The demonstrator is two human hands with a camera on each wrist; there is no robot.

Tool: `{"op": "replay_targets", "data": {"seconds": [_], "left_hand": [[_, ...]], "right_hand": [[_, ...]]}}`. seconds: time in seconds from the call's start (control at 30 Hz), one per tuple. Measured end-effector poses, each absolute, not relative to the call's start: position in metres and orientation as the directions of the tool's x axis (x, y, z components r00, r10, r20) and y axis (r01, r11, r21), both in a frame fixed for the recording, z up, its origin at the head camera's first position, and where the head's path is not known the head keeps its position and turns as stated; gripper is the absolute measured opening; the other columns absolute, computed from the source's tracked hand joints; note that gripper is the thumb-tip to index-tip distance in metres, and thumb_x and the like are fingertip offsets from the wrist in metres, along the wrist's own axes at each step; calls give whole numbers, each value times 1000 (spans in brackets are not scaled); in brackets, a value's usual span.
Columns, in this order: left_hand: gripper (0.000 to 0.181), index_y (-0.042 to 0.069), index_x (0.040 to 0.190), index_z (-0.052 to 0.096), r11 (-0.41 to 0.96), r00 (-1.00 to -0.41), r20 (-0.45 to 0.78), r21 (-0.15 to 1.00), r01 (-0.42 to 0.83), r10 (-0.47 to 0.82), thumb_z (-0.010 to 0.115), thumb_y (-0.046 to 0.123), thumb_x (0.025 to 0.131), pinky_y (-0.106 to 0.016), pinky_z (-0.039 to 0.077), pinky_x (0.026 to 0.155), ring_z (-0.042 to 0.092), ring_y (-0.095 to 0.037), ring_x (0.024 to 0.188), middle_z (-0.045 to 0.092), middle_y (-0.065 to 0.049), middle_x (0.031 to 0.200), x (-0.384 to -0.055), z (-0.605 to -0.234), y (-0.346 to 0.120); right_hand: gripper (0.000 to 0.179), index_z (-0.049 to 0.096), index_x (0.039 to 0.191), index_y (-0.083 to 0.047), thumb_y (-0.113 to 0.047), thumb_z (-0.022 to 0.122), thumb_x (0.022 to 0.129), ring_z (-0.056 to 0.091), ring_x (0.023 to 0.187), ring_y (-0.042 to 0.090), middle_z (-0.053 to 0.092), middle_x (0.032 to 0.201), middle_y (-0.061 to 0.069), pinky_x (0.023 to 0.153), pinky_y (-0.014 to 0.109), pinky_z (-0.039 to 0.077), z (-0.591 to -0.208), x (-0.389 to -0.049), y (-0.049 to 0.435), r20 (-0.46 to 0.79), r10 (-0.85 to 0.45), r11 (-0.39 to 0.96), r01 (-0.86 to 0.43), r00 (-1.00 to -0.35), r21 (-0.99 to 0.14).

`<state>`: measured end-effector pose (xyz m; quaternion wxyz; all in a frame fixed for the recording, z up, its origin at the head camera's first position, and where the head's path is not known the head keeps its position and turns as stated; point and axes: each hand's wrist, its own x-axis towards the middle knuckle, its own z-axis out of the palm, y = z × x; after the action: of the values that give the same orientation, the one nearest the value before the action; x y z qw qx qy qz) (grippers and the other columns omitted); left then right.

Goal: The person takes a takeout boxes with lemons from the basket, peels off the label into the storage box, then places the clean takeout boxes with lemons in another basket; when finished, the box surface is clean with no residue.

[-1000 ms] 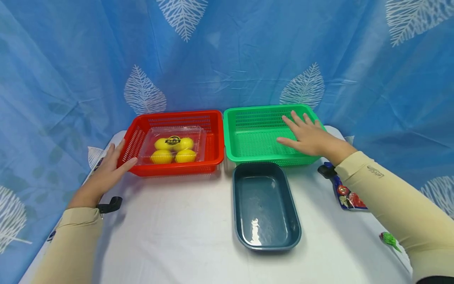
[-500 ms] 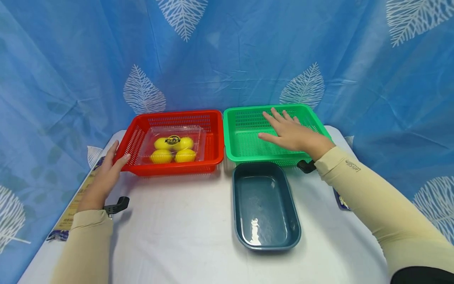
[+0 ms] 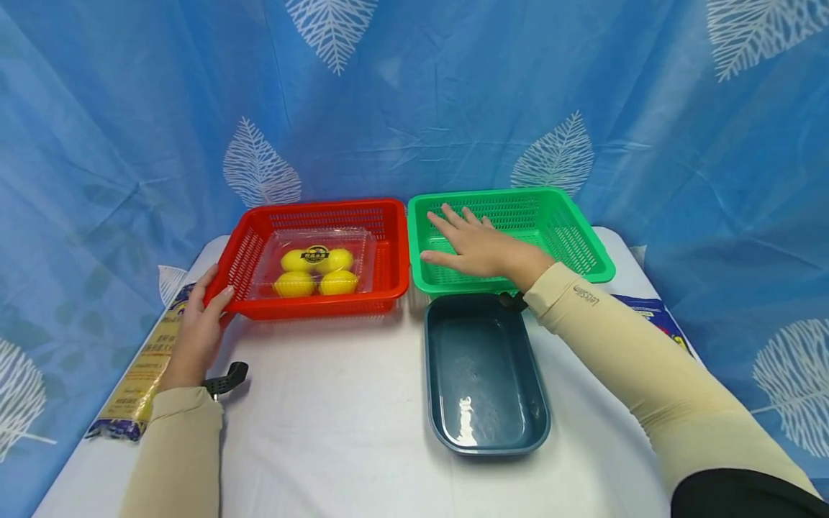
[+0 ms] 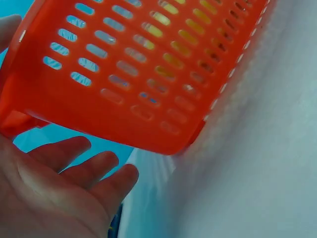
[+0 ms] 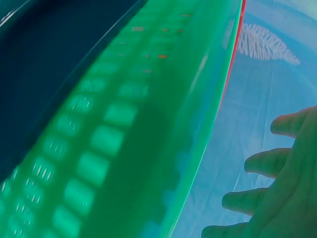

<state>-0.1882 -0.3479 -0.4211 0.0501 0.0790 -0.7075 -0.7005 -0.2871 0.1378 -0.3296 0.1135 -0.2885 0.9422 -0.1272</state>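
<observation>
My left hand (image 3: 197, 338) is at the near left corner of the red basket (image 3: 324, 309), thumb by the rim. In the left wrist view, several fingers (image 4: 111, 186) lie loosely extended below the basket's edge. Inside that basket sits a clear plastic box (image 3: 367, 262) with several yellow lemons (image 3: 338, 283). My right hand (image 3: 479, 248) is spread, palm down, over the left part of the green basket (image 3: 573, 241), holding nothing. The right wrist view shows its fingers (image 5: 270, 161) straight, beyond the green rim.
A dark blue-grey rectangular tray (image 3: 486, 367) stands in front of the green basket. A gold and purple packet (image 3: 139, 374) lies at the left table edge. Another blue packet (image 3: 654, 313) is partly hidden behind the right sleeve. A blue curtain (image 3: 414, 93) hangs behind.
My right hand has swept left across the green basket. My left hand has shifted slightly right and nearer me along the red basket's corner, uncovering the gold packet. The baskets look unmoved.
</observation>
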Motion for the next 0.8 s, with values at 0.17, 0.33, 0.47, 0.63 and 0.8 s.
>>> {"op": "replay_targets", "data": {"seconds": [0.17,0.33,0.47,0.63,0.8], "left_hand": [[78,36,169,21,-86,-968,-52,996,-32,-245,66,28,106,-32,44,104,23,-28,154,17,-2,173,-189,-427,-342],[78,37,167,24,-122,-957,-51,992,-16,-287,69,26,104,-33,43,106,22,-26,154,18,-2,172,-189,-430,-337],[78,38,167,24,-132,-952,-54,991,-14,-302,70,27,104,-34,42,107,22,-25,154,18,-1,172,-188,-432,-335],[82,39,166,24,-197,-952,-64,980,-4,-298,73,25,102,-34,45,105,24,-22,153,19,1,171,-187,-436,-334],[82,43,165,26,-252,-951,-71,968,7,-300,74,24,101,-34,48,103,23,-23,153,19,3,171,-187,-440,-332]], "right_hand": [[99,6,171,-24,-82,36,97,-2,156,48,-4,175,6,122,66,2,-329,-286,118,-132,-599,780,-538,-790,-320],[100,7,171,-23,-82,38,96,-2,156,49,-3,176,7,123,65,6,-331,-285,99,-121,-625,755,-557,-771,-347],[102,7,171,-25,-84,40,94,-3,157,45,-2,176,5,121,67,16,-333,-283,83,-112,-636,734,-553,-764,-394],[102,9,171,-25,-84,41,94,1,157,43,2,176,8,120,66,23,-336,-280,56,-86,-658,704,-571,-748,-422],[101,10,171,-25,-83,42,94,5,157,43,5,176,9,121,64,22,-341,-277,29,-73,-680,680,-589,-730,-437]]}}
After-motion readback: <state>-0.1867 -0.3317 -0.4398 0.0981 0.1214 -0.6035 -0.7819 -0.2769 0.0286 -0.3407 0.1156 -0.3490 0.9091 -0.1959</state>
